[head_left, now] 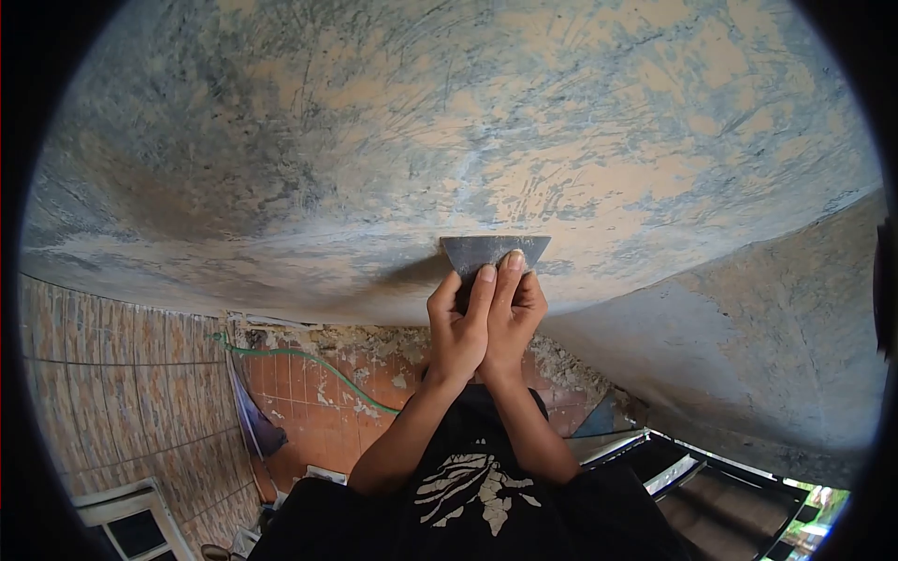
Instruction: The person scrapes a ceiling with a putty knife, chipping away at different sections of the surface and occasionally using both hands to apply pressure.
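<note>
A flat grey scraper blade (494, 250) has its wide edge against the patchy grey and tan wall (599, 159). My left hand (460, 323) grips the scraper from the left, its thumb on the blade's lower part. On the right, my right hand (513, 313) holds the same tool, with its thumb higher on the blade. Both hands touch side by side, and their curled fingers hide the handle. Scratches and peeled patches mark the wall above the blade.
Debris lies on the reddish tiled floor (318, 407) along the wall's base, where a green hose (323, 362) runs. Stone-patterned tiles (122, 374) cover the left side. A dark framed structure (730, 505) stands lower right, below an adjoining grey wall (748, 327).
</note>
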### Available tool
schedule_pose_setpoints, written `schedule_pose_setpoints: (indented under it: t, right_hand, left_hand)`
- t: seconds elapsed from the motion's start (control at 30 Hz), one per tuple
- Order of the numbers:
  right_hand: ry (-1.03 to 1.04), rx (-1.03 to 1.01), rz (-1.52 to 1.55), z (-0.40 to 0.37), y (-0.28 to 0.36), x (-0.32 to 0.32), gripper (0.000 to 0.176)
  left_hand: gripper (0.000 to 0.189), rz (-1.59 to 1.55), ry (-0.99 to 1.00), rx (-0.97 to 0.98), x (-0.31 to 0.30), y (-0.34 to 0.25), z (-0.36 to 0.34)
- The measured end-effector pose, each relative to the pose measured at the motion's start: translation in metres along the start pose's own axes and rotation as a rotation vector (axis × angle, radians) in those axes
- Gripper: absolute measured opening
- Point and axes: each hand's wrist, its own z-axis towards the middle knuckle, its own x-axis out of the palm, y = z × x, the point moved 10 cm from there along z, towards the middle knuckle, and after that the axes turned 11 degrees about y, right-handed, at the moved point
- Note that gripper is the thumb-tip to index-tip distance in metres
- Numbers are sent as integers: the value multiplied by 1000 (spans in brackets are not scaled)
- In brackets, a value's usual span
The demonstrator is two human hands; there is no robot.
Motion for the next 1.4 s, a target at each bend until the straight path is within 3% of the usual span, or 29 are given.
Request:
schedule_pose_setpoints:
  t: [0.13, 0.23, 0.33, 0.47, 0.6, 0.67, 0.8, 0.93, 1.13, 1.4]
  right_hand:
    - [-21, 74, -35, -7, -20, -6, 32]
    - [-21, 32, -6, -3, -6, -2, 32]
    - [19, -27, 29, 1, -5, 0, 32]
    - [-13, 73, -37, -8, -20, -8, 33]
    - [-2, 0, 26, -1, -9, -4, 34]
    - [2, 32, -8, -4, -16, -6, 33]
    - [12, 13, 53, -1, -4, -1, 32]
    - [2, 31, 33, -3, -11, -1, 32]
    - [11, -36, 54, 1, -4, 0, 31]
    - [4, -30, -18, 3, -15, -1, 31]
  left_hand:
    - [14, 40, -91, 22, -6, 5, -1]
    - [15, -8, -17, -44, -3, 6, -3]
    - [15, 11, 13, 36, 3, -6, 6]
    - [14, 22, -118, -49, -6, 8, -4]
    - [12, -21, 6, 26, 3, 0, 3]
    - [12, 18, -92, 38, -1, 3, 0]
    - [12, -19, 4, 3, 5, -9, 2]
    - [16, 8, -123, 22, -1, -1, 0]
    - [13, 5, -34, 61, 3, -6, 7]
    - [13, 46, -114, 45, -5, 5, 1]
